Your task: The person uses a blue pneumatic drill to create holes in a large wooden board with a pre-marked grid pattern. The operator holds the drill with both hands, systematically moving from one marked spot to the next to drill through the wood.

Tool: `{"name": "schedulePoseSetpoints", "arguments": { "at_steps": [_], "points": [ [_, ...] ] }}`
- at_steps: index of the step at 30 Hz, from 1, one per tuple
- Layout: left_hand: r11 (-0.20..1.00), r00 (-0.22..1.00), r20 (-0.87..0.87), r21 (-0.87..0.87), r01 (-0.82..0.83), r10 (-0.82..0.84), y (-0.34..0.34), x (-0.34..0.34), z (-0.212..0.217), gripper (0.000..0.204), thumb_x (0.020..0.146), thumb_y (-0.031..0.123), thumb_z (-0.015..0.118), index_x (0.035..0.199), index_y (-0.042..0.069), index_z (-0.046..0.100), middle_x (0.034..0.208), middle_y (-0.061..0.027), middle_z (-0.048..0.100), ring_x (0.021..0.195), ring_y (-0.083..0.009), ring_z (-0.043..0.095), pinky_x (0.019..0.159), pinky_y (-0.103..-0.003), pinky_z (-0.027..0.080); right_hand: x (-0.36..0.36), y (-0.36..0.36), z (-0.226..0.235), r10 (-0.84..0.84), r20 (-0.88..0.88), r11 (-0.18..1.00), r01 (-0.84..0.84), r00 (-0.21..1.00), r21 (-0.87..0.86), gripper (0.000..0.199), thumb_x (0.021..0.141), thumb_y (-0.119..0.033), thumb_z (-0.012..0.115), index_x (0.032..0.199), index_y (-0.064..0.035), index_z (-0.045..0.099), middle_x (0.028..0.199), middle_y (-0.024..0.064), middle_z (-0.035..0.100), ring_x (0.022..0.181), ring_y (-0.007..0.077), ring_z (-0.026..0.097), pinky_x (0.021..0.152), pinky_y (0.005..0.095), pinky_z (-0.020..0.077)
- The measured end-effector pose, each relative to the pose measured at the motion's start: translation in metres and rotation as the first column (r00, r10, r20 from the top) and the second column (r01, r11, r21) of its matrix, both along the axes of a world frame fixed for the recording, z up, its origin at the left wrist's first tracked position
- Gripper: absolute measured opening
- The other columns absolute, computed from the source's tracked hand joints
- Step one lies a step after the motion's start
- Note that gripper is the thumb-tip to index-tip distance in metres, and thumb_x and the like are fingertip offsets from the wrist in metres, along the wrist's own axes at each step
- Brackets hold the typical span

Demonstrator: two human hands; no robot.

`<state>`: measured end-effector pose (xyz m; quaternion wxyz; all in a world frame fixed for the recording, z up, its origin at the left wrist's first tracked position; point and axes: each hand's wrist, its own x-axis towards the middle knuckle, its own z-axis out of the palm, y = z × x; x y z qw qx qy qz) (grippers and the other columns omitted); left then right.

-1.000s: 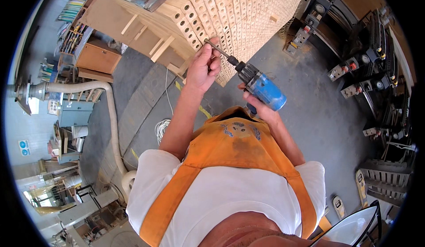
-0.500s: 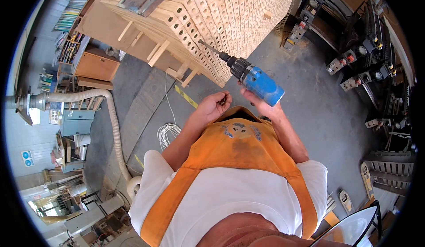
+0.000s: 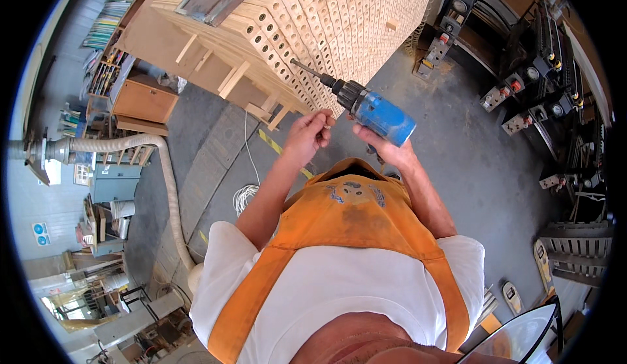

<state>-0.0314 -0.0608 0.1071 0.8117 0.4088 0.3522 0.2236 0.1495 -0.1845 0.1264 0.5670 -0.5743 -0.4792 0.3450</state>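
Head view, looking straight down. Blue cordless drill (image 3: 377, 111) held in right hand (image 3: 385, 150), fingers wrapped closed around the grip below the body. Drill tilted, dark chuck and long bit (image 3: 308, 71) aimed up-left, bit tip at the face of a stacked block of pale wooden pieces (image 3: 326, 18) riddled with round holes; contact with the wood hard to confirm.

Left hand (image 3: 307, 135) just beside the drill, below the chuck, fingers curled in with tips pinched together, possibly on something small; too small to tell what. Not touching the drill.

Both forearms bare, rising from an orange apron (image 3: 356, 210) worn over a white shirt (image 3: 333, 285).

Wooden stack resting on timber supports (image 3: 228, 80) at its lower left edge. Grey concrete floor (image 3: 470, 168) beneath. Coil of white cable (image 3: 243, 197) on the floor left of the left forearm. Pale flexible duct hose (image 3: 140, 143) curving along the left side. Small wooden cabinet (image 3: 145, 99) left of the stack. Dark machinery with knobs (image 3: 535, 83) along the right rim.
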Motion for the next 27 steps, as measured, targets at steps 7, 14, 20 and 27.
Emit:
{"name": "schedulePoseSetpoints", "arguments": {
  "at_steps": [7, 14, 20, 27],
  "points": [
    [0.981, 0.947, 0.255, -0.026, -0.194, 0.194, 0.035, 0.006, 0.029, 0.023, 0.097, 0.017, 0.053, 0.113, 0.001, 0.06, 0.088, 0.0, 0.059, 0.069, -0.0083, 0.053, 0.061, -0.023, 0.045, -0.001, -0.02, 0.006, -0.033, 0.102, 0.997, 0.025, 0.994, 0.079, 0.031, 0.081, -0.014, 0.074, 0.109, -0.004, 0.064, 0.096, 0.0108, 0.069, 0.089, 0.0189, 0.066, 0.078, 0.0304, 0.0513],
    [0.995, 0.948, 0.305, -0.013, -0.097, 0.096, 0.035, 0.001, 0.035, 0.026, 0.097, 0.027, 0.054, 0.106, 0.003, 0.059, 0.08, 0.0018, 0.057, 0.06, -0.0045, 0.048, 0.05, -0.019, 0.039, 0.029, -0.034, -0.023, 0.155, -0.418, 0.984, -0.177, 0.895, -0.013, 0.034, 0.079, -0.009, 0.074, 0.111, -0.0066, 0.064, 0.099, 0.0051, 0.07, 0.091, 0.0146, 0.063, 0.081, 0.0322, 0.0509],
    [0.984, 0.99, 0.09, 0.132, -0.118, 0.106, 0.037, 0.016, 0.037, 0.026, 0.098, 0.028, 0.052, 0.103, 0.004, 0.059, 0.076, 0.0025, 0.053, 0.058, -0.0043, 0.044, 0.049, -0.019, 0.036, 0.024, -0.036, -0.03, 0.11, -0.33, 0.993, -0.119, 0.938, -0.009, 0.033, 0.08, -0.006, 0.073, 0.112, -0.0051, 0.063, 0.101, 0.0056, 0.069, 0.095, 0.0152, 0.064, 0.083, 0.031, 0.0507],
    [0.973, 0.913, 0.335, -0.055, -0.226, 0.231, 0.04, 0.033, 0.039, 0.027, 0.098, 0.024, 0.052, 0.111, 0.002, 0.058, 0.081, 0.0006, 0.053, 0.063, -0.0063, 0.047, 0.051, -0.019, 0.038, -0.019, -0.008, -0.02, -0.038, -0.471, 0.999, 0.026, 0.881, -0.031, 0.028, 0.083, -0.007, 0.069, 0.111, -0.0051, 0.064, 0.101, 0.0041, 0.068, 0.09, 0.0134, 0.062, 0.081, 0.0293, 0.0494]
  ]
}}
